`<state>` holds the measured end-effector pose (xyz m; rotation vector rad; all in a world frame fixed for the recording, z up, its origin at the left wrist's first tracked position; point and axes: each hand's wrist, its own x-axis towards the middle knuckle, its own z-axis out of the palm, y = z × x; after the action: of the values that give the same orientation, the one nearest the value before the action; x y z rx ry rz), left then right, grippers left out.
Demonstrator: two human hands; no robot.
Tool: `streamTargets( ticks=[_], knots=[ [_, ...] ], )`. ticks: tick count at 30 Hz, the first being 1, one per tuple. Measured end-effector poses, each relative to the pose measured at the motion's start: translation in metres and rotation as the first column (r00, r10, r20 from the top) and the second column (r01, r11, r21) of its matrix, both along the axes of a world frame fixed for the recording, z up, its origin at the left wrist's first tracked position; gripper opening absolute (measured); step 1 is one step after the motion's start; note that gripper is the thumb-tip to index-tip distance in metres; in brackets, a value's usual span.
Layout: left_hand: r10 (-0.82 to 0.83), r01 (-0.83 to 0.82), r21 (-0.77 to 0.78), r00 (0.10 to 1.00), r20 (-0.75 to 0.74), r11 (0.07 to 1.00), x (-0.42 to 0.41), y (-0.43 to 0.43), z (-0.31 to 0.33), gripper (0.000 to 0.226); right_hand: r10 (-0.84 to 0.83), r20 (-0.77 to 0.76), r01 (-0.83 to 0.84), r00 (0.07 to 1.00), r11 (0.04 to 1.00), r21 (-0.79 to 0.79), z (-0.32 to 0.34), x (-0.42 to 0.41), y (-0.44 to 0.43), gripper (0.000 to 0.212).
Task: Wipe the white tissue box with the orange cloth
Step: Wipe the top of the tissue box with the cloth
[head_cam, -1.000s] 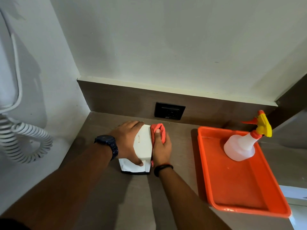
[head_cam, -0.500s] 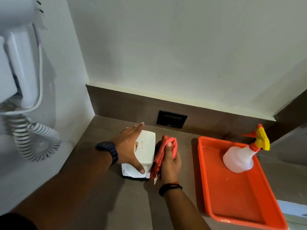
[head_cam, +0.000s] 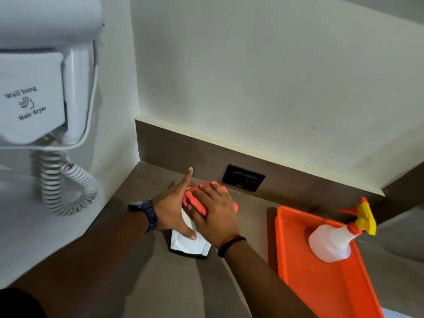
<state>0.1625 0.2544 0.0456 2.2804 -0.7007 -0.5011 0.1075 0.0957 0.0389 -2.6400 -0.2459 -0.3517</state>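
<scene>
The white tissue box (head_cam: 187,245) stands on the brown counter near the back left corner, mostly hidden under both hands. My left hand (head_cam: 174,208) holds the box along its left side, thumb on the near end and forefinger stretched toward the wall. My right hand (head_cam: 212,213) lies flat on top of the box and presses the bunched orange cloth (head_cam: 195,200) onto its upper face. Only the box's near end and a strip between the hands show.
An orange tray (head_cam: 321,285) lies on the counter to the right, with a white spray bottle (head_cam: 332,237) with a yellow and orange trigger in it. A black wall socket (head_cam: 243,177) sits behind the box. A wall-hung hair dryer (head_cam: 34,95) with a coiled cord hangs at left.
My right hand has carried the cloth from the box's right side up onto its top. My left hand has stayed on the box's left side. The view has tilted and moved closer.
</scene>
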Motion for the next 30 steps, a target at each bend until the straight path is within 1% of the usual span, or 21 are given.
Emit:
streamTargets(
  ticks=[2, 4, 7, 10, 13, 16, 18, 19, 22, 25, 30],
  knots=[
    [-0.002, 0.002, 0.011, 1.000, -0.010, 1.000, 0.000, 0.000, 0.001, 0.155, 0.043, 0.050, -0.042, 0.998, 0.999, -0.009, -0.005, -0.008, -0.003, 0.037],
    [0.001, -0.001, 0.023, 1.000, -0.015, 1.000, 0.000, 0.000, 0.001, 0.154, 0.082, 0.054, -0.080, 0.995, 0.996, -0.026, -0.009, -0.016, -0.010, 0.040],
    [0.011, -0.010, 0.054, 1.000, -0.011, 0.998, 0.001, -0.002, 0.002, 0.156, 0.077, 0.017, -0.076, 0.997, 0.994, -0.075, -0.011, -0.018, -0.022, 0.049],
    [0.033, -0.032, 0.079, 0.999, -0.012, 0.996, 0.002, -0.003, 0.002, 0.158, -0.003, -0.081, -0.006, 0.997, 0.994, -0.110, -0.003, -0.003, -0.021, 0.057],
    [0.042, -0.041, 0.088, 0.999, -0.006, 0.995, 0.000, -0.004, 0.003, 0.159, -0.079, -0.132, 0.071, 0.988, 0.995, -0.064, 0.004, 0.010, -0.009, 0.049],
    [0.049, -0.048, 0.080, 0.999, -0.005, 0.996, -0.001, -0.003, 0.003, 0.159, -0.073, -0.064, 0.070, 0.995, 0.997, -0.038, 0.004, 0.005, 0.004, 0.042],
    [0.042, -0.042, 0.079, 0.999, 0.002, 0.996, -0.002, -0.003, 0.003, 0.158, -0.036, -0.010, 0.036, 0.999, 0.999, -0.013, 0.000, -0.005, 0.004, 0.040],
    [0.034, -0.034, 0.084, 0.999, 0.003, 0.996, -0.002, -0.004, 0.003, 0.157, -0.013, -0.005, 0.012, 1.000, 1.000, -0.010, -0.002, -0.011, 0.001, 0.041],
    [0.038, -0.036, 0.099, 0.999, -0.021, 0.994, -0.003, -0.006, 0.004, 0.156, 0.028, -0.058, -0.029, 0.998, 1.000, -0.009, -0.008, -0.021, -0.017, 0.050],
    [0.056, -0.054, 0.088, 0.998, -0.021, 0.995, -0.004, -0.008, 0.004, 0.156, -0.007, -0.119, 0.008, 0.993, 1.000, 0.013, -0.012, -0.015, -0.028, 0.055],
    [0.083, -0.082, 0.090, 0.997, -0.003, 0.993, -0.004, -0.007, 0.003, 0.155, -0.076, -0.121, 0.077, 0.990, 0.997, 0.000, -0.006, 0.018, -0.017, 0.042]
  ],
)
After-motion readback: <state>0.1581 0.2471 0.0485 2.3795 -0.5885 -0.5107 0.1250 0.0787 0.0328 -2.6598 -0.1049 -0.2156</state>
